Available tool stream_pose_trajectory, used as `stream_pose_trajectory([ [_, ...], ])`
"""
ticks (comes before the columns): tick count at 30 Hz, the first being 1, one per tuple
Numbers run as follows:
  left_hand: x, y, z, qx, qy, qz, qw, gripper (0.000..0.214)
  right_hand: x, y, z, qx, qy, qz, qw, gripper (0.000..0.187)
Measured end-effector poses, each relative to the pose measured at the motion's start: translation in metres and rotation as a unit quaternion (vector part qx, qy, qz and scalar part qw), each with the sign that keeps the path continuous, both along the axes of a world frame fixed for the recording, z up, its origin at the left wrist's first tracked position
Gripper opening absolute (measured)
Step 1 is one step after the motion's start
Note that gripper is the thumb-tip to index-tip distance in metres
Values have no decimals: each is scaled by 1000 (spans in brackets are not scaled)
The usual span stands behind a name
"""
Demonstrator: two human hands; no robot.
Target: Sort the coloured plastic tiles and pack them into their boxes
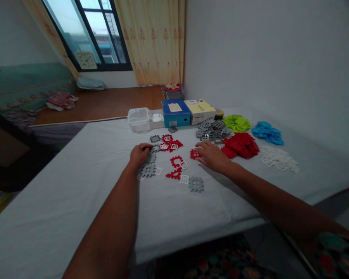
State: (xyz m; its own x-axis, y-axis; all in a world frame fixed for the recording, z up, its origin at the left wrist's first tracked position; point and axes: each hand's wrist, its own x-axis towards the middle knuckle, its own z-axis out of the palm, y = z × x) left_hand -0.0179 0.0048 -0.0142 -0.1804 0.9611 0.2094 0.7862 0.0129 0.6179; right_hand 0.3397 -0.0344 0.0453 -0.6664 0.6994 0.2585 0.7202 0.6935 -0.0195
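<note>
My left hand (140, 154) is closed at the left of the laid-out plastic pieces, its fingertips at the edge of a grey interlocking piece (156, 148). Below those fingers, more grey toothed pieces (148, 170) lie beside white window-grid pieces (158, 171). A red interlocking piece (194, 154) is between the fingers of my right hand (211, 155), low over the white cloth. Between the hands lie a red square frame (176, 161), a red triangular piece (173, 174) and a cluster of red pieces (171, 145) with white grids on them. Nearer me is a grey square piece (196, 184).
Piles of grey (212, 129), lime green (237, 123), blue (267, 132), red (241, 146) and white pieces (279, 158) line the right side. A clear plastic tub (139, 119), a blue box (176, 113) and a yellow box (200, 111) stand behind.
</note>
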Motion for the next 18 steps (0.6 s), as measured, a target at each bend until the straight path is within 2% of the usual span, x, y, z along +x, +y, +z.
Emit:
stream_pose_trajectory([
  [3, -1, 1, -3, 6, -8, -2, 1000, 38, -19, -26, 5, -92, -16, 69, 993, 24],
  [5, -2, 2, -4, 11, -13, -3, 1000, 38, -31, -42, 4, -129, -52, 85, 987, 28],
  [8, -2, 1, -5, 16, -18, -3, 1000, 37, -43, -55, -2, -120, -95, 61, 986, 31],
  [12, -1, 1, -3, 12, -6, 2, 1000, 37, -46, -55, -13, -85, -107, 71, 988, 25],
  [18, -1, 1, 0, 5, 9, -9, 1000, 39, -27, -43, -18, -94, 8, 64, 994, 32],
])
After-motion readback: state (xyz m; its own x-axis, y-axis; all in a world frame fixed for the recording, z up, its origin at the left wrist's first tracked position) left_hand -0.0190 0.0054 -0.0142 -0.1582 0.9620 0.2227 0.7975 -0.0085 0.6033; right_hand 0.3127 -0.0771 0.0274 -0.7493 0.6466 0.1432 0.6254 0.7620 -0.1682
